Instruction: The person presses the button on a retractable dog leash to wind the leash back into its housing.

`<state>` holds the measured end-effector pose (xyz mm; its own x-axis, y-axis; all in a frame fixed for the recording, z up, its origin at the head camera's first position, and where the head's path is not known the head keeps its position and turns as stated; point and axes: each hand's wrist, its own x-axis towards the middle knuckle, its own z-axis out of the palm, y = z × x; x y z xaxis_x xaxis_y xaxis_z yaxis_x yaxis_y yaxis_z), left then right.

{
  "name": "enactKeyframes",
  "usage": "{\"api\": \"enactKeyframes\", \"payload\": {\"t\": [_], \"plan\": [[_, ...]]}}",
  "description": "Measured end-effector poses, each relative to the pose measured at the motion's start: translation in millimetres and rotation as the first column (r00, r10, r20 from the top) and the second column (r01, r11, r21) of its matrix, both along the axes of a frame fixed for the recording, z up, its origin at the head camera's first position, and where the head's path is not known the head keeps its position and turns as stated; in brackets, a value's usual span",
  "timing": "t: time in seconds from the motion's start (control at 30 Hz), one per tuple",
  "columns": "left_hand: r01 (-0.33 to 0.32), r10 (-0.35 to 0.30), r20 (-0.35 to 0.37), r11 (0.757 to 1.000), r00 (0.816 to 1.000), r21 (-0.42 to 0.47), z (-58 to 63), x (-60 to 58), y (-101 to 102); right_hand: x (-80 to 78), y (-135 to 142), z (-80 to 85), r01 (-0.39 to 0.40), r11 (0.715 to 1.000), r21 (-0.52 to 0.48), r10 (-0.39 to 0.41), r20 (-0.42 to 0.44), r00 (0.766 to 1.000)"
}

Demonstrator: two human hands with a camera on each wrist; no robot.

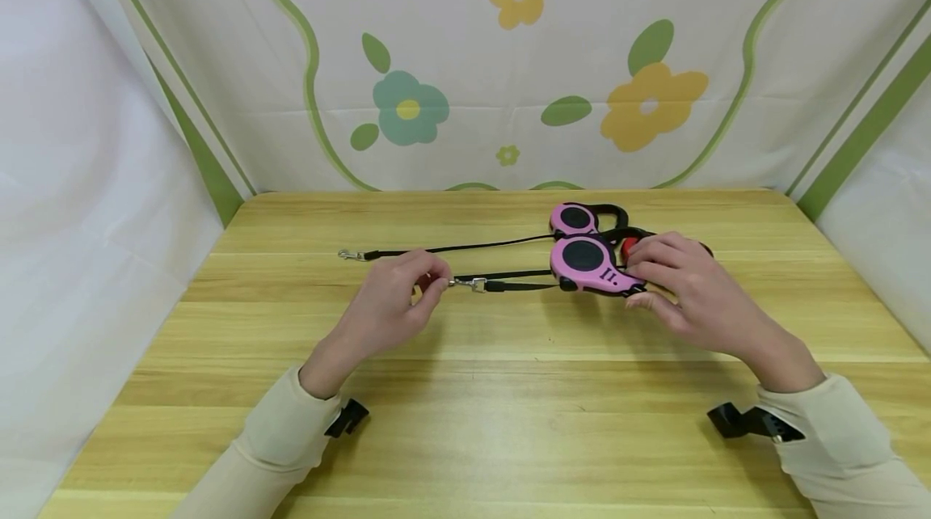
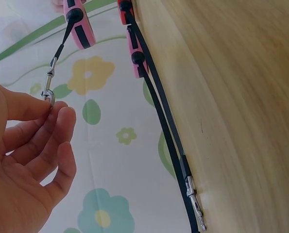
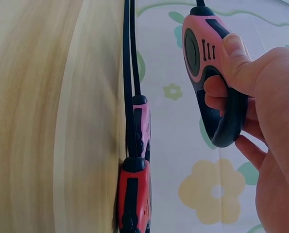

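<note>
My right hand [image 1: 691,293] grips a pink retractable dog leash [image 1: 582,256] by its black loop handle, lifted above the table. In the right wrist view, the thumb lies along the casing and fingers curl through the loop. Between thumb and fingertips, my left hand [image 1: 393,297] pinches the metal snap hook [image 2: 49,94] of this leash. A short black strap [image 1: 520,287] runs from the hook to the casing. Below lie a second pink leash [image 1: 570,217] and a red leash [image 3: 135,189], the red one mostly hidden behind my right hand in the head view.
Black straps of the two lying leashes stretch leftward across the wooden table [image 1: 473,422]. One snap hook [image 1: 351,255] lies beyond my left hand. A white cloth [image 1: 473,58] with flower prints hangs behind the table's far edge.
</note>
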<state>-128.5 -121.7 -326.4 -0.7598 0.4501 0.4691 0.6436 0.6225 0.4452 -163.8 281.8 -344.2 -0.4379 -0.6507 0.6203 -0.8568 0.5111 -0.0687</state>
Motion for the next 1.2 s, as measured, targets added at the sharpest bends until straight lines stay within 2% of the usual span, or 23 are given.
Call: {"api": "enactKeyframes", "payload": {"t": [0.13, 0.47, 0.8, 1.2], "plan": [[0.007, -0.007, -0.013, 1.0, 1.0, -0.004, -0.1, -0.4, 0.9, -0.4, 0.0, -0.4, -0.012, 1.0, -0.005, 0.012, -0.003, 1.0], [0.004, -0.004, 0.013, 1.0, 1.0, -0.007, 0.2, 0.5, 1.8, 0.6, -1.2, -1.1, -0.029, 0.999, -0.013, 0.029, -0.001, 1.0], [0.006, -0.006, 0.008, 1.0, 1.0, -0.011, 0.2, 0.9, 2.6, 1.2, -4.6, -0.5, -0.041, 0.999, -0.026, 0.042, 0.004, 0.999], [-0.002, 0.004, 0.045, 1.0, 0.999, -0.031, 3.5, 4.7, 4.5, 3.8, -8.5, 1.7, -0.041, 0.999, -0.014, 0.041, 0.016, 0.999]]}}
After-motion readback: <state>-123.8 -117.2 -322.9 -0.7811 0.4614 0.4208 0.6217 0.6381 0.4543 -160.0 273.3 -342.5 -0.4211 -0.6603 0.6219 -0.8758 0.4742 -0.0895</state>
